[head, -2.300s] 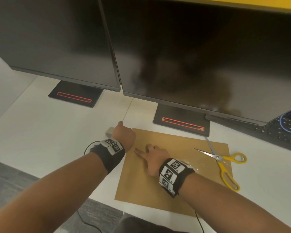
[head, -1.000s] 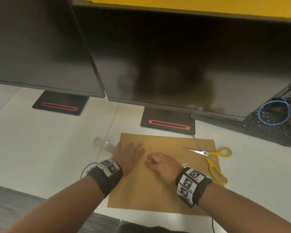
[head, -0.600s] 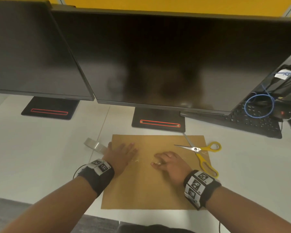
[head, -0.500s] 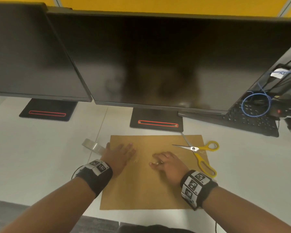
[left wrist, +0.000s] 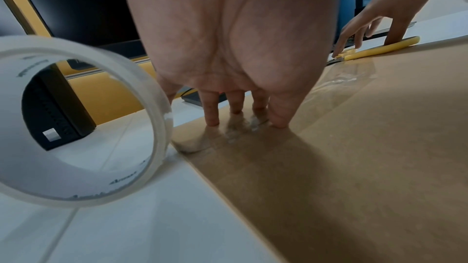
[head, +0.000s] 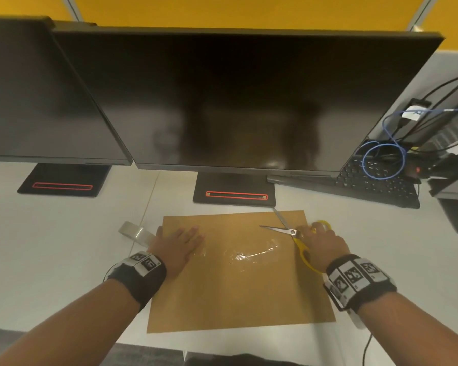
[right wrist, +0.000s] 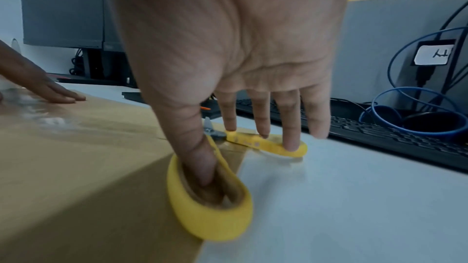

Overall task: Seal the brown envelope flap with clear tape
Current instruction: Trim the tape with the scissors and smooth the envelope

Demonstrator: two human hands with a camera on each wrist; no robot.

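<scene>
Head view: a brown envelope (head: 238,270) lies flat on the white surface (head: 50,247) in front of two dark monitors (head: 238,101). A wrinkled strip of clear tape (head: 249,253) runs across the upper half of the envelope. The left hand (head: 176,244) rests palm down on the envelope's left edge, fingers straight and together, holding nothing. The tape roll (head: 136,233) stands on edge just beside that hand, on the surface. The right hand (head: 323,243) lies over the yellow-handled scissors (head: 296,233) at the envelope's right edge; the blades are spread apart.

Left wrist view: the straight fingers (left wrist: 211,111) of the left hand press down on the taped area of the envelope (left wrist: 354,167). The tape roll (left wrist: 83,125) stands touching the envelope's edge. The right hand (left wrist: 375,19) and the scissors (left wrist: 380,46) appear beyond.

Right wrist view: the thumb of the right hand (right wrist: 253,67) is inside one handle loop of the scissors (right wrist: 210,207); a fingertip sits in the other loop, the remaining fingers (right wrist: 316,115) extended. A keyboard (right wrist: 380,133) and a blue cable (right wrist: 405,107) lie behind.
</scene>
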